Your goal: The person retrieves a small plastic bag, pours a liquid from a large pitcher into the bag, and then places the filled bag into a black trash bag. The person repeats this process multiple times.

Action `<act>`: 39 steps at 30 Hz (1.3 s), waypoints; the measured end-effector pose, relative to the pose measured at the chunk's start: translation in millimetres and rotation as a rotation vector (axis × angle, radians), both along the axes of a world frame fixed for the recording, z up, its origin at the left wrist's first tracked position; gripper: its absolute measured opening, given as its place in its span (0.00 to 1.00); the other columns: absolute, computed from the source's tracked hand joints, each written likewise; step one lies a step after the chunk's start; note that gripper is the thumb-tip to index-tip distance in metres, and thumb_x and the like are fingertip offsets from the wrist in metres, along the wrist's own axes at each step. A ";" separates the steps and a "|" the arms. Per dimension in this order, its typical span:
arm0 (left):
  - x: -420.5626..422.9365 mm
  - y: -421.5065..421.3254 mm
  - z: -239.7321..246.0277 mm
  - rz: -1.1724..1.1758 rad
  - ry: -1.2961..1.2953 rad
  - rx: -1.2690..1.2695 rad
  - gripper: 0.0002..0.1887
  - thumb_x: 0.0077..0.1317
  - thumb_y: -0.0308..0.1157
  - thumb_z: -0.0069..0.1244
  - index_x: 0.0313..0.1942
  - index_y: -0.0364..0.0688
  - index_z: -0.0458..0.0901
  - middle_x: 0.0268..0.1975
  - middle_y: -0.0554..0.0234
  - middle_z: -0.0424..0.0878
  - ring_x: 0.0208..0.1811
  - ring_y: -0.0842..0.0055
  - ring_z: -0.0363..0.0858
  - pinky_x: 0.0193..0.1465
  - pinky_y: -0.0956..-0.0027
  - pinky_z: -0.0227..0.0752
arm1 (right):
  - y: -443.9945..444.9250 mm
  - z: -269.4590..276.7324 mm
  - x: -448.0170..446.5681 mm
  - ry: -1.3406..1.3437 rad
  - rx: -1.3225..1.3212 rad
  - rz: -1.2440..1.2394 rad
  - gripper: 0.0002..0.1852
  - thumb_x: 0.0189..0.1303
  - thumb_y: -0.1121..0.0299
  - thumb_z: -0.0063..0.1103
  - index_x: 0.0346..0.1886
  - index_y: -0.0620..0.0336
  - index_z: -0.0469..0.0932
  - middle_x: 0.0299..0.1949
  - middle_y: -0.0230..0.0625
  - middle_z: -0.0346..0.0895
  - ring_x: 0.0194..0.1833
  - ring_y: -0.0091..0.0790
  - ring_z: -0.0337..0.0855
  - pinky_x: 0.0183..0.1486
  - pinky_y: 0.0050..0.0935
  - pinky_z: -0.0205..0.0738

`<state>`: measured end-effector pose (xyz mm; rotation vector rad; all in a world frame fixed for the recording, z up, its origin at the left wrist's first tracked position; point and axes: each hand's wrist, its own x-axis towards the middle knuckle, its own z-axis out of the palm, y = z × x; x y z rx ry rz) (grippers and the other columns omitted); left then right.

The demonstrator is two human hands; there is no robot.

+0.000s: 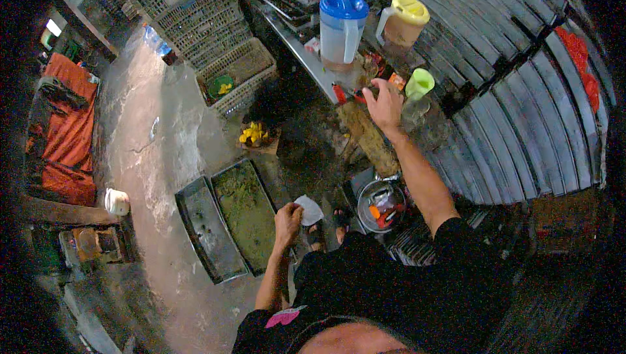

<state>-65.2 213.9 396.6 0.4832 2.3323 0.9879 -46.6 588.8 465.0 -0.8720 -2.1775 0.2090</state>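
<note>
My left hand [287, 224] grips a thin, whitish, rounded flat piece [309, 210] by its edge, low in front of my body. My right hand [386, 105] reaches over the cluttered bench, with thumb and forefinger apart and nothing visibly held. Just left of its thumb lies a red item [339, 93], perhaps a handle. A light green plastic cup [419, 83] stands to the right of the fingers. Farther back are a blue-lidded plastic pitcher [337, 36] and a yellow-lidded pitcher [404, 23] containing something brownish. A worn wooden board [367, 134] extends below my right wrist.
Rows of grey metal pans [523, 124] fill the right. A metal bowl [363, 217] of small items sits near my body. Two shallow trays [210, 231] lie left of my left hand. Stacked plastic crates [239, 104], yellow objects [254, 134] and a white bucket [117, 201] stand beyond.
</note>
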 end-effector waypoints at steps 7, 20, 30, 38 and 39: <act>-27.7 14.8 16.6 -0.049 0.080 0.075 0.14 0.59 0.36 0.49 0.36 0.33 0.82 0.30 0.48 0.83 0.34 0.61 0.83 0.40 0.63 0.74 | 88.6 162.7 -93.9 0.049 -0.156 0.201 0.18 0.57 0.53 0.57 0.38 0.60 0.78 0.36 0.45 0.81 0.39 0.46 0.82 0.41 0.40 0.74; -120.8 42.2 -6.6 -0.053 0.052 0.249 0.14 0.60 0.37 0.49 0.37 0.34 0.82 0.30 0.48 0.83 0.33 0.60 0.83 0.37 0.63 0.73 | 102.0 192.7 -205.9 -0.659 -0.132 -0.091 0.20 0.50 0.59 0.58 0.45 0.58 0.81 0.48 0.47 0.79 0.50 0.48 0.80 0.52 0.44 0.74; -203.2 57.1 -16.4 -0.276 0.046 0.213 0.13 0.59 0.35 0.49 0.35 0.34 0.82 0.30 0.45 0.83 0.32 0.55 0.82 0.37 0.61 0.74 | 120.0 201.1 -212.6 -0.700 -0.203 -0.175 0.26 0.42 0.52 0.68 0.37 0.66 0.82 0.41 0.50 0.81 0.44 0.49 0.83 0.47 0.41 0.77; -238.0 61.2 -18.2 -0.368 0.115 0.270 0.13 0.59 0.35 0.48 0.34 0.34 0.82 0.27 0.45 0.82 0.31 0.57 0.82 0.36 0.61 0.73 | 133.7 194.4 -219.2 -0.731 -0.233 -0.142 0.29 0.39 0.48 0.68 0.34 0.68 0.82 0.38 0.52 0.82 0.41 0.47 0.83 0.45 0.41 0.77; -241.6 62.7 -16.8 -0.364 0.078 0.251 0.13 0.59 0.35 0.48 0.34 0.34 0.82 0.27 0.45 0.82 0.31 0.57 0.82 0.36 0.61 0.73 | 135.0 193.5 -221.4 -0.733 -0.249 -0.133 0.29 0.38 0.48 0.68 0.34 0.68 0.82 0.38 0.52 0.82 0.41 0.47 0.84 0.45 0.41 0.77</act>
